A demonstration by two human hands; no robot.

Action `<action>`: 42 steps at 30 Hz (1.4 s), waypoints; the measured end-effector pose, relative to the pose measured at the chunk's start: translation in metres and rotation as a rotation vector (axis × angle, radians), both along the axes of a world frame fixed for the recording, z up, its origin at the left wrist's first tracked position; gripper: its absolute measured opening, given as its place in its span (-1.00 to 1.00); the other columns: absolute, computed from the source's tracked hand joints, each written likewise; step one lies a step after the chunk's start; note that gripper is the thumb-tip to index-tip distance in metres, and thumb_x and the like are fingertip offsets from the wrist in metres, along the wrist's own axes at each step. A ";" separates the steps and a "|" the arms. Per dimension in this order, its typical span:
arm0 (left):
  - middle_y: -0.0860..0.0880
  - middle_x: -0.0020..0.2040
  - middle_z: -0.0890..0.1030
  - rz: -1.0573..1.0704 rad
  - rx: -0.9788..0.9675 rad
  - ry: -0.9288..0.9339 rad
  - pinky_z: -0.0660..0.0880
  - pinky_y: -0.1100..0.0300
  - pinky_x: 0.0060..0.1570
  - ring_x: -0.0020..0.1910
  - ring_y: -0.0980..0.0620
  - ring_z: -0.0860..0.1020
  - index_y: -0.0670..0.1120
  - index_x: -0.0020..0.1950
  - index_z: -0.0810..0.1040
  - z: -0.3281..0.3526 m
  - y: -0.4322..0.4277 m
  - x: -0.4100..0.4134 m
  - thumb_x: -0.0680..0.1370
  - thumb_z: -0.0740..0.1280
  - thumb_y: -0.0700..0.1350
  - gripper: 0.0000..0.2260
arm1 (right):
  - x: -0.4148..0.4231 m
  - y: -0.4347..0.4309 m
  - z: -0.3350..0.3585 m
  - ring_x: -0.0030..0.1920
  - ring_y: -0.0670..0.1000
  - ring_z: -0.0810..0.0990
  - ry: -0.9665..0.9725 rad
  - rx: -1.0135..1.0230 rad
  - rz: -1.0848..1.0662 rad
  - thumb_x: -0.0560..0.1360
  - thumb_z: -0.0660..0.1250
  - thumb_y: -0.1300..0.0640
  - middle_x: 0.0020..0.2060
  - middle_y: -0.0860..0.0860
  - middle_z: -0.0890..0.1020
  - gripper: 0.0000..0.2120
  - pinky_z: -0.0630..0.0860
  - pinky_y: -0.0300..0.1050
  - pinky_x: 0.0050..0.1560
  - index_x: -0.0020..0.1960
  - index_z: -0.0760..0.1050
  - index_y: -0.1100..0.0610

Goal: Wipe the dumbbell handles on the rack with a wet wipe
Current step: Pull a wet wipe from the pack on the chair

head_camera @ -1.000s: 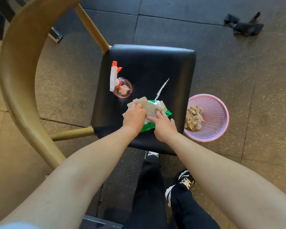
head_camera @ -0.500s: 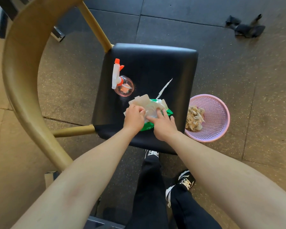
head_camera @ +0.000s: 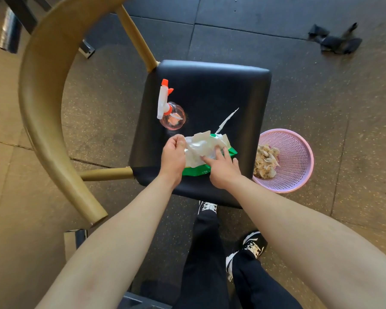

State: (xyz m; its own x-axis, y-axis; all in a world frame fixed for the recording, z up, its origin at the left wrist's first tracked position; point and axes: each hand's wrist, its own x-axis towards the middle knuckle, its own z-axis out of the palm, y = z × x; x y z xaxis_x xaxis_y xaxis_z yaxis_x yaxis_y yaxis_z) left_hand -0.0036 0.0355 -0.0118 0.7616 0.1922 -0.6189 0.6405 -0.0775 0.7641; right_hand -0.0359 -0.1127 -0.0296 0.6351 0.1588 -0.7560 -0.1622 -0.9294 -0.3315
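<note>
I see the left hand (head_camera: pixel 173 157) now lifted off the green wipe pack (head_camera: pixel 197 170) and drawn to its left edge, fingers curled and pinching the corner of a white wet wipe (head_camera: pixel 198 144), which half a second ago lay flatter under that hand. The right hand (head_camera: pixel 223 169) stays pressed on the pack, fingers straight, holding it down on the black chair seat (head_camera: pixel 221 92). The spray bottle (head_camera: pixel 169 108) has not moved, nor the pink basket (head_camera: pixel 296 157) on the floor right of the seat. No dumbbells are in view.
</note>
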 end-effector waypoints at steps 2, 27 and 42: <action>0.01 0.00 0.57 0.042 0.002 -0.058 0.55 0.17 0.05 0.03 0.07 0.54 0.02 0.07 0.55 0.007 0.001 0.007 0.71 0.19 0.01 -0.83 | 0.001 0.000 0.001 0.58 0.19 -0.35 0.008 0.003 -0.006 0.52 0.17 0.39 0.62 0.11 -0.23 -0.19 -0.14 0.29 0.54 0.61 0.05 -0.19; -0.06 0.25 0.63 -0.698 0.574 0.076 0.58 -0.05 0.09 0.12 -0.10 0.59 0.13 0.32 0.58 0.005 -0.004 -0.018 0.63 0.21 -0.03 -0.69 | 0.001 -0.008 0.017 0.36 0.09 0.37 -0.220 0.171 -0.392 0.55 0.24 0.34 0.37 0.02 0.39 -0.55 0.44 0.02 0.30 0.42 0.41 0.11; -0.06 0.29 0.57 -0.977 0.752 0.196 0.43 0.03 0.10 0.20 -0.16 0.53 0.23 0.47 0.40 -0.019 -0.013 -0.038 0.72 0.03 0.05 -0.65 | -0.021 0.002 0.011 0.56 0.19 0.02 -0.162 -0.081 0.133 0.59 0.20 0.21 0.60 0.04 0.05 -0.36 0.24 0.13 0.44 0.62 0.08 0.03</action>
